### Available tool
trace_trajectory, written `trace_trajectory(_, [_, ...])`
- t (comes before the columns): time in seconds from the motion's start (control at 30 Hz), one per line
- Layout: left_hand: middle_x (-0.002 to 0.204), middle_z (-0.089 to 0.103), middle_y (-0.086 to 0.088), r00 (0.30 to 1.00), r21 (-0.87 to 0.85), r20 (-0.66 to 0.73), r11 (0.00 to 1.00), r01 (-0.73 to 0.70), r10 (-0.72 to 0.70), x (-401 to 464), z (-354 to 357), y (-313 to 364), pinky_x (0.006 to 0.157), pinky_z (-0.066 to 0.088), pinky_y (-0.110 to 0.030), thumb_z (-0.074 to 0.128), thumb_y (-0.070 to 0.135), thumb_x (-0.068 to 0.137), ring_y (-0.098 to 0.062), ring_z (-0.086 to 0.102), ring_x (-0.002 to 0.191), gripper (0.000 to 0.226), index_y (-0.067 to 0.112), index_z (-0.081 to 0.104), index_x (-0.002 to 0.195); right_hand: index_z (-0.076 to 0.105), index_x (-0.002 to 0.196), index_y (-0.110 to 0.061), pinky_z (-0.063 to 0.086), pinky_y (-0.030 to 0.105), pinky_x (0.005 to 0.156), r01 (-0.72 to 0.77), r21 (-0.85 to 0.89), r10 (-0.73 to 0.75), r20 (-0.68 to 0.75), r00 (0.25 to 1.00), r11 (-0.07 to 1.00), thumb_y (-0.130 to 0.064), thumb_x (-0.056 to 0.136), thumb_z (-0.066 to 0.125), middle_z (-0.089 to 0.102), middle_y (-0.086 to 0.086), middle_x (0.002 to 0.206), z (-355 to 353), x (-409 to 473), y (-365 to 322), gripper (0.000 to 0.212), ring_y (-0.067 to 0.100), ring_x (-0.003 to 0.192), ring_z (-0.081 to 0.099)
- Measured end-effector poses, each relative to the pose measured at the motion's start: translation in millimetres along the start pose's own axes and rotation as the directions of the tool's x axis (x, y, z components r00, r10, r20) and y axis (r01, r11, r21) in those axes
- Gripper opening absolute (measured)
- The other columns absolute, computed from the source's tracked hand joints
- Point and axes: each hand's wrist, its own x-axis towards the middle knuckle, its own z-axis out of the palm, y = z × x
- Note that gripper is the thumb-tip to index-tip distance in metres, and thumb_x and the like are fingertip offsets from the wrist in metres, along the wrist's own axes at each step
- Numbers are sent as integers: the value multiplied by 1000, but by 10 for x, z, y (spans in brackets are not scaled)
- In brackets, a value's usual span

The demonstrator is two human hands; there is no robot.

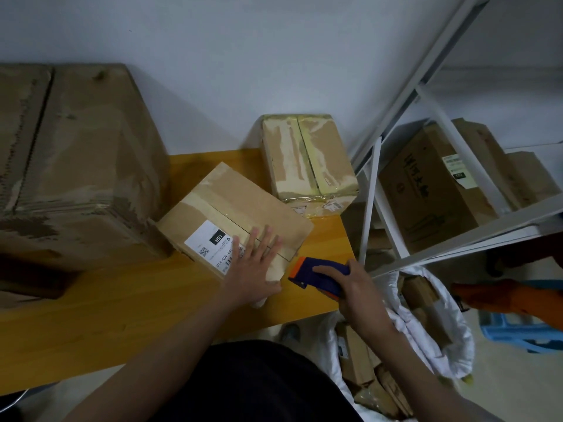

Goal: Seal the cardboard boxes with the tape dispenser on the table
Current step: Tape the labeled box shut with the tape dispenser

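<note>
The left hand (254, 263) lies flat, fingers spread, on the near end of the labelled box (234, 217) that sits angled on the table (122, 303), pressing a tape strip down where it folds over the near edge — it grips nothing. The right hand (355, 289) is clenched around the blue-and-orange dispenser (316, 274), held just off the box's near right corner, apart from the cardboard. Tape appears to run along the middle seam of this box, across its label (210, 242), and down over the near side, so this one looks close to done; whether the strip is already cut from the dispenser cannot be told, since the gap between them is too dim. Behind it, against the wall, a smaller box (307, 156) is already wrapped in yellowish tape along its seam and edges, which reads as finished. The big box (70, 166) at the left shows worn, torn patches and an open-looking seam — whether it belongs to the job, or has fresh tape, cannot be judged. More boxes sit on the shelf (457, 236) at the right and in a white bag (426, 339) on the floor, so more sealing likely remains after smoothing this strip.
</note>
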Motion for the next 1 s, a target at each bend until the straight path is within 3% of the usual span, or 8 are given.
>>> trace_trajectory(0.13, [160, -38, -2, 999, 9, 40, 1000, -3, 3, 13, -31, -1, 116, -12, -66, 34, 80, 81, -30, -36, 146, 107, 30, -25, 155, 76, 96, -23, 40, 35, 56, 91, -239, -107, -55, 993, 967, -6, 59, 92, 49, 5, 80, 132, 41, -88, 44, 26, 78, 41])
trace_trajectory(0.2, [159, -40, -2, 999, 21, 54, 1000, 0, -1, 22, -41, -5, 116, -11, -67, 30, 82, 79, -30, -37, 145, 108, 29, -26, 155, 76, 87, -27, 42, 34, 58, 35, -269, -36, 0, 999, 963, -16, 53, 98, 48, 3, 80, 319, -132, 117, 42, 25, 79, 38])
trace_trajectory(0.33, [160, -38, -3, 999, 27, 49, 1000, 13, -14, 21, -36, 21, 115, -7, -68, 28, 83, 76, -32, -35, 146, 110, 28, -24, 156, 76, 96, -29, 43, 36, 60, -160, -160, 165, 15, 986, 974, -10, 57, 96, 51, 6, 83, 476, -437, 394, 47, 31, 74, 54])
trace_trajectory(0.5, [167, -18, -5, 997, -20, -20, 997, 72, -72, 48, -101, 135, 118, -5, -66, 13, 82, 88, -33, -19, 152, 92, 26, -1, 160, 71, 109, -29, 34, 34, 64, -184, -99, 179, -54, 982, 978, 3, 69, 82, 46, 6, 84, 446, -281, 285, 52, 28, 74, 46])
trace_trajectory(0.6, [167, 8, -13, 992, 58, -45, 991, 120, -118, 101, -198, 264, 119, 12, -63, 20, 72, 95, -40, 3, 152, 79, 22, 22, 156, 69, 115, -27, 34, 36, 65, -231, -76, 226, -63, 972, 970, 8, 69, 80, 46, 7, 88, 457, -180, 285, 60, 31, 76, 47])
trace_trajectory(0.7, [148, 33, -18, 986, 131, -84, 980, 151, -141, 214, -288, 377, 108, 35, -58, 36, 66, 94, -42, 28, 139, 65, 17, 42, 135, 65, 121, -30, 34, 35, 67, -266, -42, 263, -70, 962, 963, 6, 73, 79, 47, 6, 92, 435, -142, 312, 62, 30, 80, 47])
trace_trajectory(0.83, [132, 39, -16, 977, 188, -116, 962, 199, -180, 340, -312, 486, 94, 40, -50, 49, 65, 89, -38, 41, 117, 61, 15, 43, 125, 66, 123, -32, 37, 33, 69, -285, 30, 287, -81, 955, 958, -1, 74, 83, 49, 5, 96, 339, -110, 349, 60, 28, 85, 48])
trace_trajectory(1.0, [129, 36, -18, 968, 197, -140, 952, 232, -207, 451, -246, 562, 99, 37, -52, 49, 62, 91, -37, 41, 112, 60, 12, 40, 123, 67, 125, -33, 44, 36, 75, -288, 127, 301, -98, 949, 949, -11, 78, 85, 50, 5, 101, 255, -47, 329, 55, 29, 92, 50])
